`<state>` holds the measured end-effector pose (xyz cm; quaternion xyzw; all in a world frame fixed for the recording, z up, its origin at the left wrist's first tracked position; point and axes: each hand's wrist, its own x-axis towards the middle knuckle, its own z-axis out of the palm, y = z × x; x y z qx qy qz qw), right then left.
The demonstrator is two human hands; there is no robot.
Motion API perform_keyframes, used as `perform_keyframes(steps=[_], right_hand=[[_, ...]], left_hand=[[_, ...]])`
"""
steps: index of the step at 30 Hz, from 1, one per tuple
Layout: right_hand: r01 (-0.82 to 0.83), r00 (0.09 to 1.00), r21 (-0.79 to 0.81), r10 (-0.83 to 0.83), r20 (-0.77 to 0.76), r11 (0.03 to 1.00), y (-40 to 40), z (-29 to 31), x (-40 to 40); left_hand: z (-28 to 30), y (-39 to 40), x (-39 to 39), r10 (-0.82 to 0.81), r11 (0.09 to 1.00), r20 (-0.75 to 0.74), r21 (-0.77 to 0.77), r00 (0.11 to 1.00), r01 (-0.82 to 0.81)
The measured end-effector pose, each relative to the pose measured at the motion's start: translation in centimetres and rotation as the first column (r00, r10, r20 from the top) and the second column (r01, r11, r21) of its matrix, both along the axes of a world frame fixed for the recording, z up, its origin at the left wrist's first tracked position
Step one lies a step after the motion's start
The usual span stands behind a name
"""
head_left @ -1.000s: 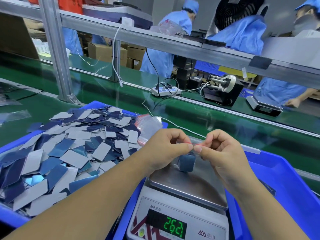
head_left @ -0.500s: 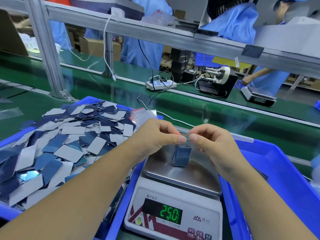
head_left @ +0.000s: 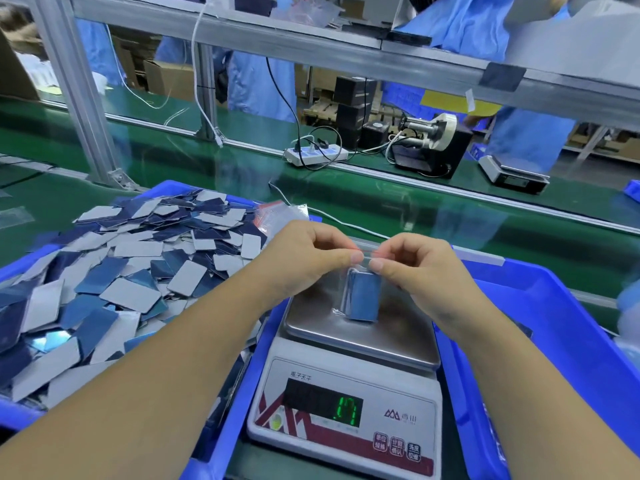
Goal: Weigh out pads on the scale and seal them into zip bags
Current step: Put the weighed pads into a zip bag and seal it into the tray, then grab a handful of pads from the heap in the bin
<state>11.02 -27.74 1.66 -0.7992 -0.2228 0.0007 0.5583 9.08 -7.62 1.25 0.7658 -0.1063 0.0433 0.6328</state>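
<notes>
While both hands work at its top edge, the small clear plastic zip bag (head_left: 360, 292) hangs just above the steel pan of the white digital scale (head_left: 349, 386), with a stack of blue rectangular pads (head_left: 363, 299) inside it. The left hand (head_left: 304, 261) pinches the zip strip between thumb and forefinger from one side, and the right hand (head_left: 412, 265) pinches it the same way from the other — the fingertips almost meet at the middle of the strip.

By my reading this is the sealing step: the portion is weighed and bagged, and the closure is being pressed together. Whether the strip has caught along its whole length I cannot tell, since the plastic is clear and the fingers cover it. The next move seems to call for a firm pinch run along the strip to each end, then setting the bag aside.

In the head view the bag's mouth points up and away from the person, and its closed bottom points down toward the pan; whether that bottom touches the pan I cannot say. Its long axis runs from the mouth to the bottom, and the stack of pads stands the same way, long sides upright, tilted slightly. To the left, loose blue and grey pads (head_left: 131, 271) fill a blue plastic bin (head_left: 20, 410).
</notes>
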Motion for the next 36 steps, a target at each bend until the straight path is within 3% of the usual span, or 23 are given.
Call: perform_keyframes(steps=[3, 5, 9, 22, 28, 34, 36], right_hand=[[0.137, 0.988, -0.172, -0.124, 0.087, 0.975, -0.3, -0.2, 0.4], [0.216, 0.970, -0.235, -0.181, 0.161, 0.948, -0.5, -0.3, 0.5], [0.241, 0.962, -0.266, -0.194, 0.191, 0.933, -0.5, -0.3, 0.6], [0.201, 0.962, -0.354, -0.117, 0.245, 0.913, -0.1, -0.2, 0.2], [0.111, 0.951, -0.447, 0.036, 0.306, 0.887, 0.2, -0.1, -0.5], [0.036, 0.939, -0.630, 0.190, 0.288, 0.776, 0.2, -0.7, -0.2], [0.045, 0.932, -0.626, 0.193, 0.308, 0.778, 0.2, -1.0, 0.0]], left_hand=[[-0.3, 0.3, 0.0, 0.080, 0.970, 0.099, 0.222, 0.992, -0.100], [-0.5, 0.4, 0.1, 0.155, 0.945, 0.140, 0.268, 0.978, -0.189], [-0.3, 0.3, 0.3, 0.214, 0.940, 0.197, 0.225, 0.957, -0.256], [0.0, 0.1, -0.2, 0.214, 0.944, 0.212, 0.208, 0.954, -0.258], [-0.2, 0.1, -0.1, 0.199, 0.953, 0.208, 0.187, 0.958, -0.239], [-0.3, 0.0, -0.2, 0.174, 0.959, 0.208, 0.185, 0.962, -0.213], [-0.3, 0.0, -0.3, 0.170, 0.958, 0.206, 0.193, 0.964, -0.210]])
